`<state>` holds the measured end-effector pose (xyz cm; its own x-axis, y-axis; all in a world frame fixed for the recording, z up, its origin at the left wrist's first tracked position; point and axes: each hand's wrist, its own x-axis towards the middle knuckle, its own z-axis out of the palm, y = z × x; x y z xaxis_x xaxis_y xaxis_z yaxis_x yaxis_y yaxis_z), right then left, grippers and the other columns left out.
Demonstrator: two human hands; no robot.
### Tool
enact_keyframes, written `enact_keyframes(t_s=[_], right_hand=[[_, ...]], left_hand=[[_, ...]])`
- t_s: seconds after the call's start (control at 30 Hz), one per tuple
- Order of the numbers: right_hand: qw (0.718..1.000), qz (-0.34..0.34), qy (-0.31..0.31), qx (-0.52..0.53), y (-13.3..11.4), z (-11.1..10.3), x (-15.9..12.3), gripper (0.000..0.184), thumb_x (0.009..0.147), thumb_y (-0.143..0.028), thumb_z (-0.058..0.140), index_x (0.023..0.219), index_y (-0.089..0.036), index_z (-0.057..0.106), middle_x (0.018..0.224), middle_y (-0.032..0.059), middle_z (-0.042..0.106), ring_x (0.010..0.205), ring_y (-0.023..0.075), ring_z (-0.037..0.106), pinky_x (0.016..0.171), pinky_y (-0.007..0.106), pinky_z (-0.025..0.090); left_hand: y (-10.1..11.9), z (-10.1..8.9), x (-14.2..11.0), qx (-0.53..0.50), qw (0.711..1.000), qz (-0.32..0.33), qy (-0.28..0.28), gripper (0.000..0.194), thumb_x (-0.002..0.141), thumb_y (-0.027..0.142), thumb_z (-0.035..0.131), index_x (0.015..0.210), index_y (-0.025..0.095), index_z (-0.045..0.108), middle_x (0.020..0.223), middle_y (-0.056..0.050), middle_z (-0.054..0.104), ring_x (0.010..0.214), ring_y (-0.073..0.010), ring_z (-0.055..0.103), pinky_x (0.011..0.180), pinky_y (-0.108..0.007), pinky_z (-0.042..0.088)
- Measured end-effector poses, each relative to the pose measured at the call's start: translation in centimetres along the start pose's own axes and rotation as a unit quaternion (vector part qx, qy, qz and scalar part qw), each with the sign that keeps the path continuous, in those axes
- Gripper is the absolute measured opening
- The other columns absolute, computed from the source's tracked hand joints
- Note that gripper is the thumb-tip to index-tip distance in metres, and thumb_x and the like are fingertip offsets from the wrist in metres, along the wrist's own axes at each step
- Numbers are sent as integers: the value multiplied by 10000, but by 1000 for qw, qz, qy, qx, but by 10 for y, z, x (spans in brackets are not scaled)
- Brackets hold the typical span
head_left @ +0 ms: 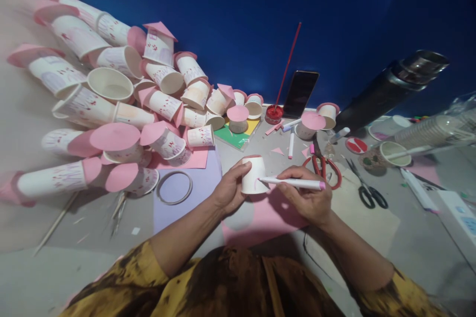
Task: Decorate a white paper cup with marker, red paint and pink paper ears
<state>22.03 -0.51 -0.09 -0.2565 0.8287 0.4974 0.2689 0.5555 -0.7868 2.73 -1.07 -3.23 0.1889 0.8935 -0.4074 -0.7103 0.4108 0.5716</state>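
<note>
My left hand (233,185) is closed around a small white paper cup (254,174), turned upside down, with a reddish edge at its top. In my right hand (310,198) is a white marker (297,183) with a pink-purple end, held like a pen. The marker's tip touches the side of the cup, where a short pink line shows. Below both hands lies a sheet of pink paper (282,220) with a round cut-out in it. A grey ring (174,172) rests on lilac paper (163,215) left of my left hand.
Many decorated cups with pink paper roofs (115,136) are piled at the left. Beyond my right hand lie red-handled scissors (336,173) and black-handled scissors (367,197). A phone (301,93), a red paint pot (274,114) and a dark flask (383,89) stand farther back.
</note>
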Motion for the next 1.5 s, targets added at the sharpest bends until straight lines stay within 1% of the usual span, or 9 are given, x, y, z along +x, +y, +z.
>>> enact_keyframes(t_s=[0.1,0.27,0.47,0.7,0.87,1.03,1.13,1.3,1.5], right_hand=[[1000,-14,9,-11,0,-1,2,36,896,-199,695,884,-211,727,719,21,753,563,151,665,505,251,508],[999,-20,28,-19,1,-4,3,41,886,-169,705,876,-207,714,682,3,729,497,124,621,462,224,477],[999,-53,9,-5,-3,-2,2,44,886,-168,707,909,-204,714,712,12,736,521,129,630,482,230,487],[998,-66,8,-18,-6,-1,4,41,891,-161,700,910,-192,719,732,24,749,535,131,646,467,225,471],[997,-64,14,-36,-5,-3,6,46,888,-155,697,884,-196,718,703,15,738,523,132,644,476,225,478],[997,-63,19,-36,-6,-4,7,52,883,-149,702,874,-199,711,697,12,739,517,129,649,479,222,484],[997,-68,19,-36,-6,-4,7,57,887,-151,697,885,-206,708,702,15,741,511,133,649,471,229,485],[996,-70,-5,-46,-4,-8,4,68,895,-152,676,887,-217,693,677,9,723,502,138,640,478,244,490],[996,-67,-40,-30,-5,-11,5,44,895,-175,668,882,-212,686,711,18,739,537,143,663,502,249,497]], left_hand=[[1,1,0,-19,1000,-6,8,342,822,263,776,1128,121,724,868,-63,738,726,-181,691,678,-296,613],[4,2,-1,-47,998,-21,23,321,846,251,745,1129,102,728,884,-71,752,697,-162,681,628,-260,583],[3,2,-2,-17,1000,-14,16,383,825,273,738,1180,132,712,872,-76,746,757,-216,714,682,-319,606],[1,3,-3,-8,1000,7,9,424,784,268,767,1187,148,709,873,-60,734,750,-194,703,702,-297,597],[2,2,-2,-28,1000,0,4,465,782,287,757,1217,141,684,878,-80,745,773,-246,735,686,-341,611],[5,3,-2,-66,997,-18,23,430,822,254,708,1224,101,690,862,-85,756,722,-207,725,685,-310,610],[7,4,-2,-76,996,-23,31,422,860,247,663,1251,88,685,877,-103,770,710,-203,726,678,-307,614],[9,5,-1,-82,996,-25,36,444,874,248,634,1286,85,665,830,-100,762,708,-236,742,648,-331,620],[8,4,-1,-60,998,-10,33,456,858,259,654,1282,93,666,835,-92,761,729,-242,746,640,-329,616]])
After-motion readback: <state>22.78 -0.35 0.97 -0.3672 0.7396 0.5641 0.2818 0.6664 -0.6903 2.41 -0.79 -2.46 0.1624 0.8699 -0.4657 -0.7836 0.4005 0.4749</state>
